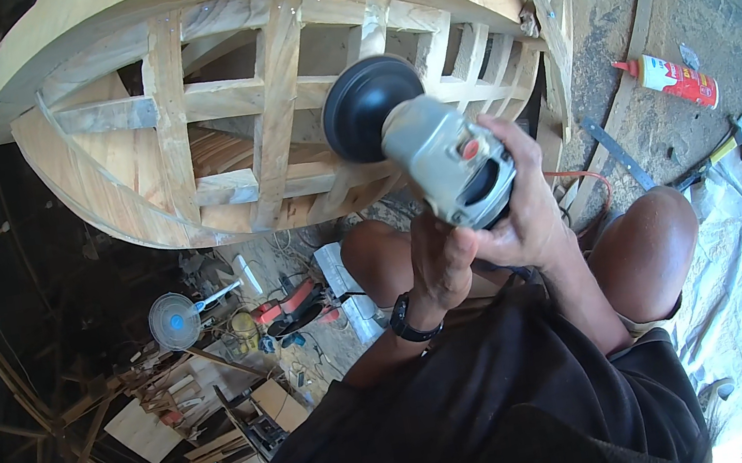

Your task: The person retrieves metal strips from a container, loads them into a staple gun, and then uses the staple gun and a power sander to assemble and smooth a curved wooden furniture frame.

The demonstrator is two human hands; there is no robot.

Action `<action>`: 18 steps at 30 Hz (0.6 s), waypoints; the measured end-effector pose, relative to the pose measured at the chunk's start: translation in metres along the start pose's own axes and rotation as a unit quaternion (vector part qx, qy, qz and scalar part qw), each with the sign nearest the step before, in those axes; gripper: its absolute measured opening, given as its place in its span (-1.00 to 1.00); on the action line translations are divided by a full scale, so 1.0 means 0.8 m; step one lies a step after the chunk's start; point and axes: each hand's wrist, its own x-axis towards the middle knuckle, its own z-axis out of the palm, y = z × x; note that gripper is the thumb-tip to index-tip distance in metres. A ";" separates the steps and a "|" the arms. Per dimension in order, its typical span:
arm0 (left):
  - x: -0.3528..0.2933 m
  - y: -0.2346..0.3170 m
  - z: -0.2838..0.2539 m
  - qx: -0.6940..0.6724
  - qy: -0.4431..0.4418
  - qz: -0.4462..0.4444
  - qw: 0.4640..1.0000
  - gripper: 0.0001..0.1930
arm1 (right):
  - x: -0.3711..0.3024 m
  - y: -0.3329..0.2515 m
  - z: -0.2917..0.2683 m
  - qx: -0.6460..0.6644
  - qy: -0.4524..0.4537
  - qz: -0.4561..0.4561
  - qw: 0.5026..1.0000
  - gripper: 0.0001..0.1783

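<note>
An angle grinder (447,155) with a grey head and a round black pad (363,113) is held up between both my hands. The fingers of my right hand (530,195) wrap round its right side and rear. From below, my left hand (443,263) grips its rear end, with a dark watch on that wrist; the fingertips are partly hidden by the tool. The pad overlaps the slats of a rounded wooden frame (278,115), built of crossing ribs and strips under a thick curved plank (157,7). Whether the pad touches the wood I cannot tell.
Right of the frame lie a red and white glue bottle (677,80), a flat metal strip (618,153), a hammer (712,158) and a pale sheet (740,268). To the left stand a small fan (175,321), a red power tool (290,306) and scrap wood (193,399).
</note>
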 end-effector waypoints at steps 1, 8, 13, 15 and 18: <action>-0.005 -0.002 0.003 -0.024 0.017 0.014 0.999 -0.23 | -0.002 -0.002 -0.002 -0.004 -0.026 -0.009 1.000 0.13; 0.015 0.007 0.019 -0.010 0.030 0.029 0.999 -0.25 | 0.005 -0.005 -0.016 0.004 -0.009 0.071 0.997 0.15; 0.032 0.006 0.011 0.013 -0.011 0.018 1.000 -0.30 | 0.022 -0.004 -0.018 0.047 0.019 0.098 0.994 0.11; 0.036 0.008 0.013 0.002 -0.029 0.015 0.999 -0.32 | 0.027 -0.008 -0.024 0.034 0.020 0.105 0.994 0.10; 0.040 0.015 0.020 -0.011 -0.003 0.011 1.000 -0.34 | 0.033 -0.010 -0.030 0.022 0.021 0.116 0.993 0.10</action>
